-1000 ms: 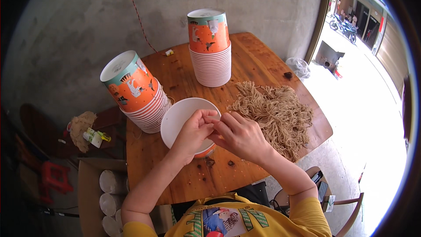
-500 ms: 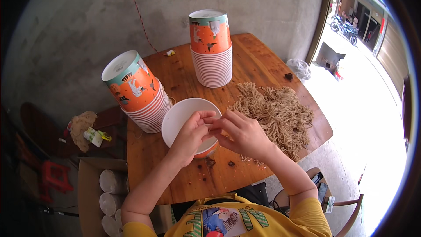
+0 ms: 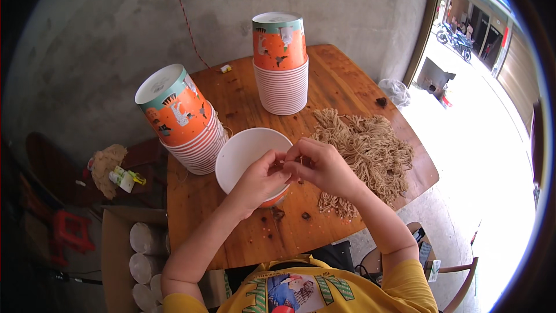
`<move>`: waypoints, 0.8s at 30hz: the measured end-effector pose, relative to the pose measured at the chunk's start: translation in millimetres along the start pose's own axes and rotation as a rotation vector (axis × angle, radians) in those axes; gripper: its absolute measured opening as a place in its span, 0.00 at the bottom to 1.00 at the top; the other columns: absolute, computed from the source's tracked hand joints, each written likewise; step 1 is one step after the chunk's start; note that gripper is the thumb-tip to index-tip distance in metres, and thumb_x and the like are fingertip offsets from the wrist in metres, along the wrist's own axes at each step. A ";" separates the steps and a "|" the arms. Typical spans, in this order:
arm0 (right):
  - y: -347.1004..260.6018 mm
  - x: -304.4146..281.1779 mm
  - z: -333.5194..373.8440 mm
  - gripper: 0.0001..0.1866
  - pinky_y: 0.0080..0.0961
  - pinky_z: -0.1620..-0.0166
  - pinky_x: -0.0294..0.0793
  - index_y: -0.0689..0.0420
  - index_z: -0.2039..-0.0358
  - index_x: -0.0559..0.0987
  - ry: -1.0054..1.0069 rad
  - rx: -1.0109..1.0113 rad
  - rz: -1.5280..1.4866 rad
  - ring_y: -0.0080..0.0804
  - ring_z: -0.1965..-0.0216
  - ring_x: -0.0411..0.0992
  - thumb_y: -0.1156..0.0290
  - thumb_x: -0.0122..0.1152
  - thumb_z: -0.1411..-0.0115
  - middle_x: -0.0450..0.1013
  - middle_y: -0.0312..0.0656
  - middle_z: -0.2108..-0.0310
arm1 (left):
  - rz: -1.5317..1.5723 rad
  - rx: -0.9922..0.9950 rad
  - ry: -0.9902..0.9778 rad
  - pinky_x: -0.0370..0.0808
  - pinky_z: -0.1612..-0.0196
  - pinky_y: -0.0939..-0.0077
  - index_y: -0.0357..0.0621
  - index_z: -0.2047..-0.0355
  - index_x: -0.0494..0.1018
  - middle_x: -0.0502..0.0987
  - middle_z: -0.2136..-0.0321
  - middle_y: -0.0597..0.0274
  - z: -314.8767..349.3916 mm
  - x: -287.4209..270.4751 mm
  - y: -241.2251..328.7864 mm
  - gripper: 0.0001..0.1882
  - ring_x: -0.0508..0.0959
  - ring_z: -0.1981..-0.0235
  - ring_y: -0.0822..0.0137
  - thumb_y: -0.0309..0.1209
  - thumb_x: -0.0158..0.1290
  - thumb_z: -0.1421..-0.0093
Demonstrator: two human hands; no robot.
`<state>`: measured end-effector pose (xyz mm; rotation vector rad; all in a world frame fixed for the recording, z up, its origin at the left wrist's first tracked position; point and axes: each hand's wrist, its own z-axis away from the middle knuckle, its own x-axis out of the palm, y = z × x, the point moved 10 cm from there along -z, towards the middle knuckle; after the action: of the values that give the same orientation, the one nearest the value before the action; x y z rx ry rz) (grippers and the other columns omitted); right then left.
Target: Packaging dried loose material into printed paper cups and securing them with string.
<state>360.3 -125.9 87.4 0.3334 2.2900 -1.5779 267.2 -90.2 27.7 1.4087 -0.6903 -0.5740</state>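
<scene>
Over the right rim of a white-lined paper tub [image 3: 240, 159], my hands meet with their fingertips together. My left hand [image 3: 263, 181] is closed in a pinch, its wrist by the tub's near side. Opposite it, my right hand [image 3: 320, 167] also pinches, with fingers curled. Whatever lies between the fingertips is too small and hidden to name. Just right of my right hand spreads a tangled heap of tan strands [image 3: 370, 153], like yarn or string. A little of it shows below my right wrist.
Two stacks of upturned orange-and-teal paper tubs stand on the wooden table [image 3: 231, 240]: a leaning left stack [image 3: 182, 116] and an upright far stack [image 3: 281, 52]. Left of the table, a cardboard box [image 3: 119, 243] holds white round-ended things. A red stool [image 3: 74, 232] stands farther left.
My right hand has shifted slightly up and its fingers have curled in more. My left hand has turned a little and moved slightly right. The tub and stacks look the same.
</scene>
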 end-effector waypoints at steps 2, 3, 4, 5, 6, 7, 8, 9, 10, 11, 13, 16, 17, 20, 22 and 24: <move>-0.2 -4.4 -1.3 0.05 0.22 0.69 0.73 0.60 0.65 0.77 -0.018 0.040 0.047 0.21 0.71 0.74 0.74 0.62 0.40 0.74 0.36 0.73 | -0.013 0.007 -0.025 0.72 0.57 0.81 0.40 0.56 0.68 0.73 0.64 0.65 -1.4 0.4 -1.4 0.07 0.74 0.63 0.76 0.26 0.50 0.34; -2.1 -3.2 -0.7 0.05 0.21 0.68 0.72 0.60 0.65 0.77 -0.053 0.029 0.091 0.20 0.71 0.74 0.74 0.62 0.39 0.74 0.36 0.73 | -0.027 -0.029 -0.005 0.70 0.63 0.83 0.41 0.58 0.69 0.73 0.67 0.66 -1.7 -2.5 -5.8 0.06 0.72 0.68 0.77 0.28 0.50 0.33; -3.5 -2.5 0.1 0.04 0.20 0.68 0.72 0.60 0.65 0.78 -0.085 0.022 0.136 0.20 0.72 0.73 0.74 0.61 0.39 0.75 0.36 0.73 | -0.041 -0.066 0.010 0.68 0.69 0.84 0.41 0.60 0.69 0.72 0.71 0.68 -2.9 -4.3 -9.9 0.06 0.70 0.72 0.78 0.30 0.50 0.32; -5.0 -4.5 0.4 0.04 0.20 0.68 0.72 0.60 0.65 0.78 -0.084 0.025 0.138 0.20 0.72 0.73 0.74 0.61 0.39 0.75 0.36 0.73 | -0.038 -0.066 0.008 0.68 0.69 0.84 0.41 0.60 0.69 0.72 0.71 0.68 -4.2 -3.0 -7.9 0.06 0.70 0.72 0.78 0.30 0.50 0.32; -12.9 -1.8 1.1 0.05 0.20 0.68 0.72 0.60 0.64 0.78 -0.125 -0.034 0.080 0.19 0.72 0.73 0.74 0.61 0.39 0.75 0.37 0.72 | -0.062 -0.085 0.053 0.69 0.69 0.84 0.40 0.61 0.69 0.72 0.71 0.68 -5.2 -5.8 -5.9 0.06 0.69 0.73 0.79 0.30 0.50 0.33; -20.1 1.2 2.5 0.05 0.20 0.68 0.72 0.59 0.63 0.79 -0.166 -0.093 0.022 0.19 0.72 0.72 0.74 0.61 0.39 0.75 0.37 0.71 | -0.085 -0.104 0.098 0.70 0.69 0.84 0.39 0.61 0.70 0.72 0.72 0.68 -5.6 -9.1 -5.4 0.06 0.69 0.74 0.80 0.29 0.50 0.33; -20.1 0.7 1.1 0.05 0.20 0.68 0.72 0.59 0.63 0.79 -0.166 -0.091 0.023 0.19 0.72 0.72 0.74 0.61 0.39 0.75 0.37 0.71 | -0.083 -0.105 0.096 0.70 0.69 0.84 0.39 0.61 0.70 0.72 0.72 0.68 -7.8 -9.4 -6.6 0.06 0.69 0.74 0.80 0.29 0.50 0.33; -26.6 3.9 0.0 0.06 0.19 0.68 0.72 0.59 0.61 0.79 -0.200 -0.152 0.001 0.18 0.71 0.72 0.73 0.60 0.38 0.76 0.36 0.71 | -0.075 -0.108 0.061 0.69 0.70 0.84 0.39 0.61 0.70 0.72 0.72 0.69 -11.0 -6.9 -9.7 0.06 0.69 0.74 0.80 0.29 0.50 0.33; -33.8 6.9 -1.8 0.06 0.18 0.69 0.72 0.58 0.60 0.79 -0.234 -0.215 -0.020 0.16 0.71 0.72 0.73 0.59 0.37 0.76 0.34 0.71 | -0.068 -0.109 0.028 0.69 0.70 0.84 0.39 0.60 0.70 0.72 0.72 0.69 -13.0 -4.3 -10.8 0.06 0.69 0.74 0.80 0.29 0.50 0.33; -38.7 6.4 -4.8 0.06 0.18 0.69 0.72 0.58 0.60 0.79 -0.233 -0.215 -0.019 0.16 0.71 0.72 0.73 0.59 0.37 0.76 0.34 0.71 | -0.068 -0.109 0.028 0.69 0.70 0.84 0.39 0.60 0.70 0.72 0.72 0.69 -12.8 -4.0 -10.3 0.06 0.69 0.74 0.80 0.29 0.50 0.33; -12.3 10.6 -12.1 0.07 0.15 0.71 0.71 0.58 0.59 0.79 -0.239 0.177 -0.193 0.15 0.72 0.72 0.72 0.56 0.35 0.76 0.32 0.69 | -0.072 -0.139 0.003 0.68 0.70 0.85 0.40 0.60 0.71 0.72 0.72 0.71 -8.8 -4.4 -13.5 0.06 0.69 0.74 0.80 0.28 0.49 0.33; 22.9 8.6 -20.6 0.08 0.11 0.74 0.69 0.59 0.58 0.78 -0.157 0.144 -0.411 0.12 0.76 0.70 0.71 0.54 0.33 0.76 0.30 0.67 | -0.022 -0.107 -0.073 0.64 0.73 0.87 0.41 0.61 0.72 0.70 0.74 0.72 -6.7 6.1 -7.4 0.06 0.67 0.75 0.82 0.30 0.52 0.35; 29.2 8.3 -19.9 0.08 0.11 0.74 0.69 0.59 0.58 0.78 -0.156 0.142 -0.412 0.12 0.76 0.70 0.71 0.54 0.33 0.76 0.30 0.67 | -0.024 -0.107 -0.074 0.64 0.73 0.87 0.41 0.61 0.72 0.70 0.74 0.72 -6.3 4.8 -8.5 0.06 0.67 0.75 0.82 0.30 0.52 0.35; 48.9 0.2 -14.5 0.09 0.10 0.75 0.68 0.59 0.57 0.78 -0.086 0.228 -0.413 0.11 0.78 0.67 0.70 0.54 0.33 0.76 0.31 0.66 | -0.039 -0.190 -0.080 0.66 0.72 0.88 0.40 0.61 0.73 0.71 0.73 0.72 -6.1 -1.1 -21.7 0.07 0.69 0.74 0.81 0.30 0.51 0.35; 61.7 -2.6 -9.7 0.08 0.11 0.74 0.68 0.59 0.58 0.78 -0.067 0.307 -0.428 0.13 0.74 0.70 0.70 0.55 0.34 0.76 0.31 0.67 | 0.067 -0.215 -0.112 0.66 0.72 0.88 0.40 0.62 0.73 0.71 0.73 0.72 -5.9 0.2 -25.1 0.07 0.69 0.74 0.82 0.31 0.52 0.35; 63.0 -3.7 -2.1 0.09 0.10 0.73 0.68 0.58 0.58 0.78 -0.058 0.330 -0.461 0.12 0.76 0.68 0.69 0.55 0.34 0.76 0.31 0.65 | 0.081 -0.230 -0.106 0.65 0.73 0.88 0.40 0.62 0.73 0.71 0.73 0.72 -5.6 -0.6 -26.4 0.07 0.69 0.74 0.82 0.31 0.52 0.35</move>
<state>387.2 -101.5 35.7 -0.1801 2.1589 -2.1622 272.0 -88.3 1.2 1.1375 -0.7381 -0.6464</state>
